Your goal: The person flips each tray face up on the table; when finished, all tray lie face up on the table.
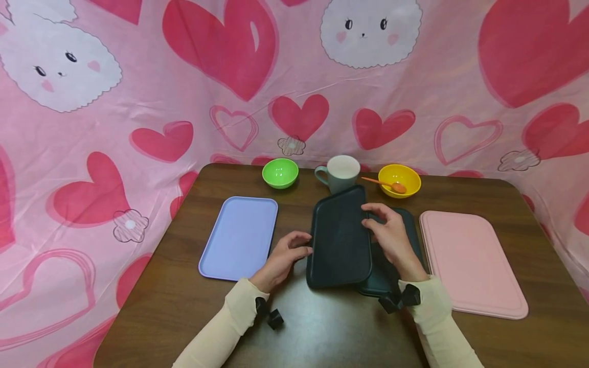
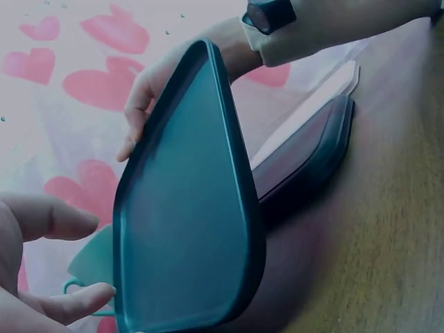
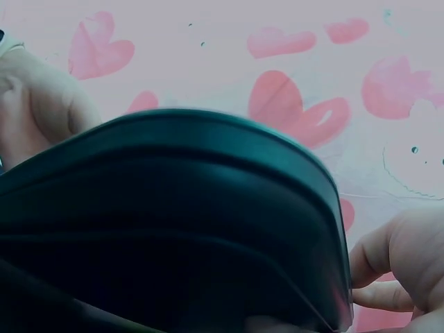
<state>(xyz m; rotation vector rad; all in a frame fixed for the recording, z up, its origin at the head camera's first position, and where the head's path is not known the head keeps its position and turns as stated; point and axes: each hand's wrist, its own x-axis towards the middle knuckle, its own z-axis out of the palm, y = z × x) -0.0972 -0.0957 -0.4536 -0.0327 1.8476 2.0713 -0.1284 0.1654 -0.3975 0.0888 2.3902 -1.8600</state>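
A dark green tray is tilted up off the table, partly over a second dark green tray. My right hand pinches the raised tray's right edge between thumb and fingers; the right wrist view also shows this hand at the rim. By the left edge is my left hand, thumb and fingers parted. One fingertip appears to touch the rim in the left wrist view, where the raised tray fills the middle.
A lavender tray lies left, a pink tray right. Along the back of the wooden table stand a green bowl, a grey-green mug and a yellow bowl with an orange spoon.
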